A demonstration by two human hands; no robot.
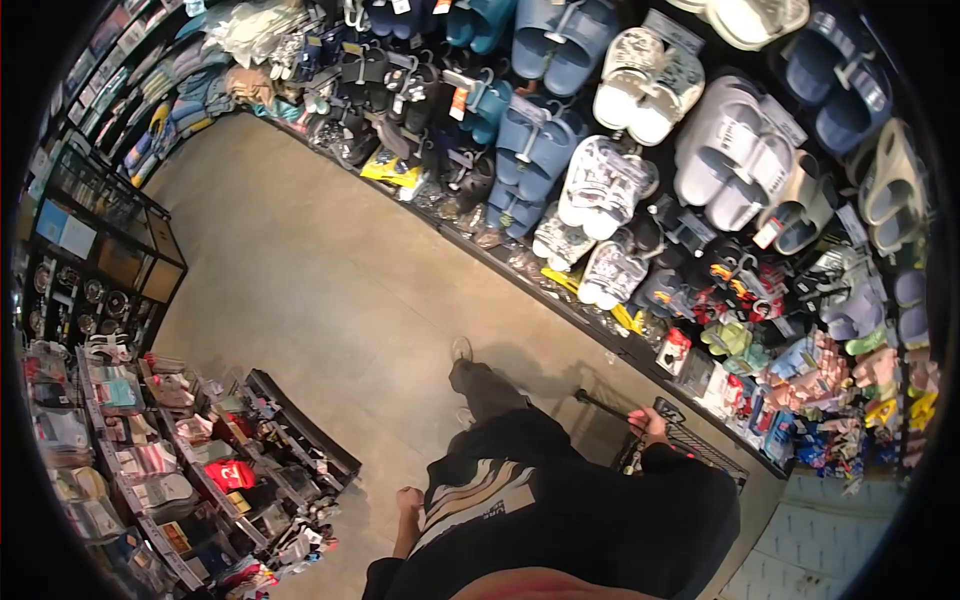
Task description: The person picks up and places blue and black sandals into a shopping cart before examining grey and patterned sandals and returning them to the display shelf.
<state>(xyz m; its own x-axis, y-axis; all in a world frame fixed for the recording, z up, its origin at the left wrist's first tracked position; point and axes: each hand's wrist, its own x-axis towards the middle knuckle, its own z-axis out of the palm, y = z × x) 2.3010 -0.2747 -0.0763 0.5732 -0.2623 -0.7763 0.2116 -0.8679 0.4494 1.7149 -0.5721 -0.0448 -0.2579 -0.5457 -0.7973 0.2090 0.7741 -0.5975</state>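
My right hand (649,424) is closed around the handle of a dark shopping cart (700,446) at the lower right, beside my black sleeve. Below the middle of the view, my left hand (409,500) hangs at my side near the printed front of my black shirt (480,505). Its fingers look curled in, and anything inside them is too small to make out. One leg in dark trousers (490,392) reaches forward, with a light shoe (461,349) on the floor.
Slippers and sandals (610,180) hang on a long rack along the right. A low rack of packaged goods (165,480) stands at lower left, with a black-framed shelf (150,255) behind it. Folded textiles (175,100) fill shelves at upper left. Bare floor (300,250) shows between the racks.
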